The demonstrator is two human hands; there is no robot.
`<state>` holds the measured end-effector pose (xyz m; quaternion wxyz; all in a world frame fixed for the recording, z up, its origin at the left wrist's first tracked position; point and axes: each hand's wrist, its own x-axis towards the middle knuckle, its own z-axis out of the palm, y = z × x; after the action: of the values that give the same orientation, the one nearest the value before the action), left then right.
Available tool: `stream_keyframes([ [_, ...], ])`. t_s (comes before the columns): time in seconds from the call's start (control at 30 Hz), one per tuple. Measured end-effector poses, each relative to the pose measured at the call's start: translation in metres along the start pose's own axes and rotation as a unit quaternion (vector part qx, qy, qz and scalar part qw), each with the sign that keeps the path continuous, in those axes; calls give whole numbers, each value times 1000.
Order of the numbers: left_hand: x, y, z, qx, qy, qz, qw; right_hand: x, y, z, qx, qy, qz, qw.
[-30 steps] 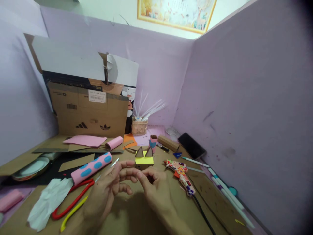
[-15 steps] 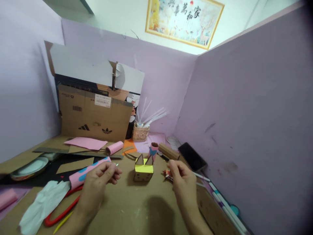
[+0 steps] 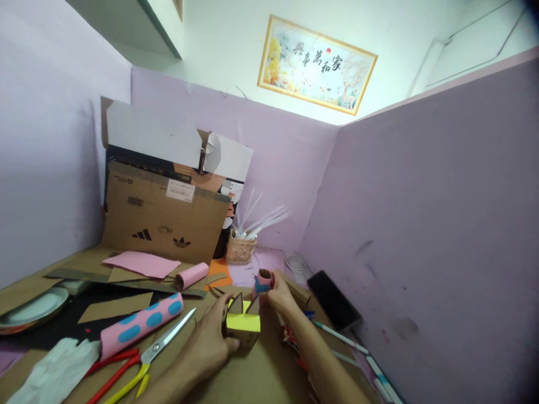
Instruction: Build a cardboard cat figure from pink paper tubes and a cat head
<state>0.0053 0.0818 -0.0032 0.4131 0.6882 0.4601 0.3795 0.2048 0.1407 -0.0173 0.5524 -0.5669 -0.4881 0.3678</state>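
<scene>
At the near left corner of the counter [image 3: 236,381] lies a crumpled white piece [image 3: 56,367], its material hard to tell. Just to its right, by the near edge, are the scissors [image 3: 158,343] with red and yellow handles, blades slightly parted and pointing away. A pink tube with blue spots [image 3: 141,325] lies aslant behind them, one end near the white piece.

Near the middle, the left hand [image 3: 213,334] grasps the yellow-topped box [image 3: 243,322] by its left side, thumb at the lower front. The box stands upright on the counter, with two pointed brown ears on top. To the right, a red patterned object [image 3: 290,336] is mostly hidden by the right forearm.

Just beyond the box, the right hand [image 3: 280,294] grasps the small pink tube [image 3: 261,283] with a blue patch from the right; its open end faces up. Whether its base touches the counter cannot be told. Toward the right edge lies a black phone [image 3: 334,300].

Farther back, a plain pink tube [image 3: 192,276] lies on its side, right of a flat pink sheet [image 3: 143,264]. At the far edge, a basket [image 3: 241,248] of clear sticks stands beside a large cardboard box [image 3: 160,219].
</scene>
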Motion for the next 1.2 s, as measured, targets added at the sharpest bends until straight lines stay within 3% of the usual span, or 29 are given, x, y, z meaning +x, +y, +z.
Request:
stream_keyframes([
  [0.13,3,6,-3,-35,-9,17,999,-8,-12,-3,19,-3,-25,999],
  [0.27,5,11,-24,-222,29,-23,974,-38,-36,-12,79,-6,-49,996],
  [0.37,-2,19,-49,-260,94,-73,958,-81,-47,-7,137,-75,-18,988],
  [0.43,-11,24,-63,-315,106,-103,938,-111,-51,5,234,-175,62,954],
  [0.6,-34,30,-72,-403,139,-116,897,-154,-50,39,273,-264,76,922],
  [0.7,-43,33,-67,-409,134,-111,896,-161,-43,52,269,-281,88,917],
  [0.87,-50,37,-62,-406,68,-94,906,-165,-32,62,289,-296,98,905],
  [1.2,-61,50,-58,-310,82,-18,947,-160,-36,63,254,-293,68,919],
])
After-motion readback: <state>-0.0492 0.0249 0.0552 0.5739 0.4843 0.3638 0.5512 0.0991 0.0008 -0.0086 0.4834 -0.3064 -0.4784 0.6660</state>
